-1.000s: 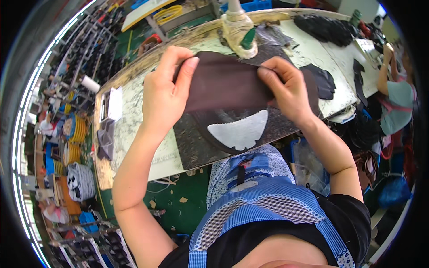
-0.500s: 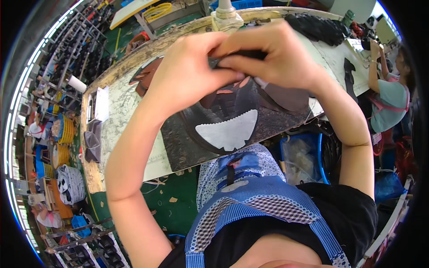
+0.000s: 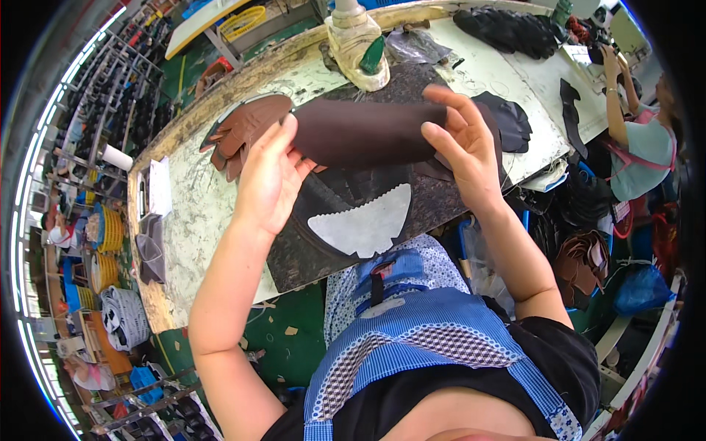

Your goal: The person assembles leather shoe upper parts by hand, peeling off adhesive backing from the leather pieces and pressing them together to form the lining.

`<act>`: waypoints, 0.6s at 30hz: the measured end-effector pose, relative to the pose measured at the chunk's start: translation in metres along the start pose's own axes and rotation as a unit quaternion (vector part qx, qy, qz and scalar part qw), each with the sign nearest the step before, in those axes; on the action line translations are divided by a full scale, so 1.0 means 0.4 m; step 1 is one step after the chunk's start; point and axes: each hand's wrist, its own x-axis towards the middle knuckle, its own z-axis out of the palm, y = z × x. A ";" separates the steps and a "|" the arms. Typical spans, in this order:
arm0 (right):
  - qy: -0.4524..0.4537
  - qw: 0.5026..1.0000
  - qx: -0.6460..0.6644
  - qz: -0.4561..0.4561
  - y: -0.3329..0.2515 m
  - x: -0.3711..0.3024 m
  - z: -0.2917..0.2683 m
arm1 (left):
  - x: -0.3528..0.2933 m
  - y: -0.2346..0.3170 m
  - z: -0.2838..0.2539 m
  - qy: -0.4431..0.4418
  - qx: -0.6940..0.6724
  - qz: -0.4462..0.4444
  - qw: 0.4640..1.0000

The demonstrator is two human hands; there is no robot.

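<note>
A dark brown leather piece [image 3: 368, 134] is spread between my hands above the work board. My left hand [image 3: 271, 176] grips its left end, the thumb at the edge and the fingers partly hidden behind. At the right end, my right hand [image 3: 471, 147] holds it between thumb and fingers. Below lies a dark shoe-upper piece with a pale grey toothed-edge patch [image 3: 364, 223] on it, on the black board [image 3: 294, 261]. Reddish-brown cut leather pieces [image 3: 254, 126] lie stacked beyond my left hand.
A white container with a green part [image 3: 360, 55] stands at the far edge of the table. Black leather pieces [image 3: 507, 121] lie beyond my right hand, and a black bundle [image 3: 507, 33] farther back. A co-worker [image 3: 640, 140] sits at right. Bins with leather pieces [image 3: 581, 264] stand below.
My hands were close together over a dark piece; they have moved apart and lower. The brown leather piece now shows broadly between them.
</note>
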 end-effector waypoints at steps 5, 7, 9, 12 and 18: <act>-0.007 0.928 -0.342 -0.147 -0.022 0.003 0.014 | -0.062 -0.049 0.005 0.056 0.113 0.233 0.964; -0.009 0.923 -0.345 -0.169 -0.027 0.002 0.024 | -0.087 -0.042 -0.006 0.035 0.095 0.256 0.961; -0.015 0.929 -0.313 -0.198 -0.020 0.003 0.030 | -0.107 -0.038 -0.027 0.038 0.227 0.304 0.925; -0.039 0.907 -0.361 -0.214 -0.053 -0.019 0.041 | -0.161 -0.040 -0.049 0.055 0.334 0.304 0.890; -0.085 0.869 -0.381 -0.306 -0.135 -0.157 0.039 | -0.300 -0.068 -0.032 0.060 0.345 0.402 0.846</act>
